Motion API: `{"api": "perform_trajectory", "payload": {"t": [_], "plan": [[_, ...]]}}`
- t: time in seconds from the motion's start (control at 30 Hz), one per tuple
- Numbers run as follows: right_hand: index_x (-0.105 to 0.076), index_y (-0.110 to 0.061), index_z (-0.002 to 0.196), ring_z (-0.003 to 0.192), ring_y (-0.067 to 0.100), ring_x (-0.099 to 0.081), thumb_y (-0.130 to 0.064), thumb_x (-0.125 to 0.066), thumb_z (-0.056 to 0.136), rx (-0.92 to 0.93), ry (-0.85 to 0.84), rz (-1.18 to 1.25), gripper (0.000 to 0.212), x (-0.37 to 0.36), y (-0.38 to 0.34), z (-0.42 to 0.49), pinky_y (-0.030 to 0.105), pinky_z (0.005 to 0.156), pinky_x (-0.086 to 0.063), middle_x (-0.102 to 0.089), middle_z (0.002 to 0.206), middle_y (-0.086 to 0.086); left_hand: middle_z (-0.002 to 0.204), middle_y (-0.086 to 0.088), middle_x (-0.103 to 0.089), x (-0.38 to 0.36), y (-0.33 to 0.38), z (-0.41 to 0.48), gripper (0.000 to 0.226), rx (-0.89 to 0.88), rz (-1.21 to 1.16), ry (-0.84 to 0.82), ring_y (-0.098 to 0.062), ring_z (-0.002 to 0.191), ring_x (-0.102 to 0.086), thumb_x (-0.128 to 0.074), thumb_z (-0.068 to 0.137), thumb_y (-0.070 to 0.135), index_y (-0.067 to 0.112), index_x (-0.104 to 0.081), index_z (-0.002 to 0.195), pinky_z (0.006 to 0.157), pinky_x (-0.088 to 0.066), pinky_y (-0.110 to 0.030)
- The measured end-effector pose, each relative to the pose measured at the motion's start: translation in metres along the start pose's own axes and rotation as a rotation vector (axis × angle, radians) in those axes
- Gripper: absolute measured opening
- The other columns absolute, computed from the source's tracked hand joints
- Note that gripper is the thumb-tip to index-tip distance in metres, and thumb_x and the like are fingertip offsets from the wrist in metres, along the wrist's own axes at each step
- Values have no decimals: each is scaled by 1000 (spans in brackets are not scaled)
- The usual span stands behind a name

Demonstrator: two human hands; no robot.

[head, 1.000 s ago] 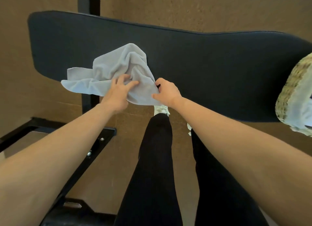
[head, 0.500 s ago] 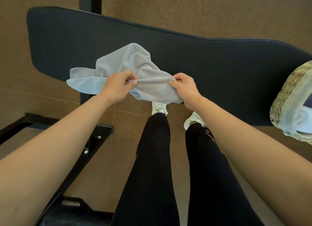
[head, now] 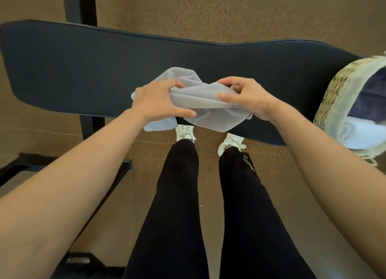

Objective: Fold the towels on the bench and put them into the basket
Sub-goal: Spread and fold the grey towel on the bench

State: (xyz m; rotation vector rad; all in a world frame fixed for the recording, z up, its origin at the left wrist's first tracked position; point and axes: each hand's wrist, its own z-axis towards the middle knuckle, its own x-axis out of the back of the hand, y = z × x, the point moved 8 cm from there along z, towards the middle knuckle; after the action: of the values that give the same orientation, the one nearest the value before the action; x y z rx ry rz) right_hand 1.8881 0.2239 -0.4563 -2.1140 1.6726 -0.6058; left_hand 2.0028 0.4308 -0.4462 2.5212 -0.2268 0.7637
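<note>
The long, dark padded worktop (head: 83, 70), smooth and leather-like, spans the view. The woven straw basket (head: 334, 95), lined in pale cloth and holding pale and dark fabric, sits at its right end within easy reach. The soft, pale grey towel (head: 208, 109) hangs bunched over the worktop's near edge, probably lifted to find its edges for folding. The left hand (head: 154, 99) and right hand (head: 248, 99) each grip one end, fingers (head: 229, 81) curled round the cloth, thumbs pressed against it.
</note>
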Motion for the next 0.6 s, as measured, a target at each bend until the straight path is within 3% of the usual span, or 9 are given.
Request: {"api": "perform_trajectory", "payload": {"t": [0.1,0.17,0.23,0.3,0.33,0.43,0.5,0.6], "plan": [[-38,-43,149,108,14,-60,-41,-86,76,78,-129,-344,87,-16,-5,-6,38,94,-55,-60,118,-5,95,19,-62,-3,-6,2,57,96,21,64,-7,95,-55,-71,66,83,42,-64,106,76,-41,-30],[-40,-39,145,110,18,-58,-27,-81,80,144,3,-455,78,-19,-9,-6,42,95,-53,-59,122,-4,85,17,-63,-5,-6,3,52,137,74,106,-9,88,-57,-66,69,84,38,-66,93,68,-37,-28],[-57,-32,129,102,19,-60,-25,-71,91,206,146,-412,41,-14,-12,-10,45,89,-55,-64,114,-3,71,12,-61,-4,-5,3,57,174,143,181,-14,77,-60,-57,70,88,32,-65,81,65,-39,-30],[-67,-23,110,90,17,-62,-28,-64,97,210,181,-310,14,-11,-11,-13,40,79,-55,-68,99,-4,68,9,-60,-3,1,5,61,147,222,267,-19,71,-60,-48,72,88,29,-66,76,67,-40,-34],[-69,-19,100,82,16,-61,-29,-61,99,206,182,-272,13,-11,-11,-14,37,73,-52,-68,89,-2,73,7,-64,-3,6,5,62,117,255,306,-21,73,-60,-46,74,87,30,-70,80,71,-39,-38],[-65,-8,78,60,15,-44,-39,-54,101,197,204,-196,40,-15,-13,-21,36,60,-37,-59,70,12,100,8,-75,-3,28,2,60,7,170,416,-22,93,-66,-55,77,76,29,-75,108,86,-41,-42],[-65,-8,72,57,14,-42,-45,-52,101,197,211,-169,48,-18,-16,-27,37,58,-36,-56,65,13,98,9,-76,-4,56,-4,49,-155,19,460,-18,93,-69,-63,78,62,26,-76,108,86,-46,-40],[-55,-13,58,53,13,-39,-45,-54,101,169,262,-161,53,-13,-12,-35,36,56,-34,-46,54,1,82,12,-71,-4,97,-14,29,-347,-114,478,-16,78,-68,-64,78,38,22,-78,98,72,-50,-34]]}}
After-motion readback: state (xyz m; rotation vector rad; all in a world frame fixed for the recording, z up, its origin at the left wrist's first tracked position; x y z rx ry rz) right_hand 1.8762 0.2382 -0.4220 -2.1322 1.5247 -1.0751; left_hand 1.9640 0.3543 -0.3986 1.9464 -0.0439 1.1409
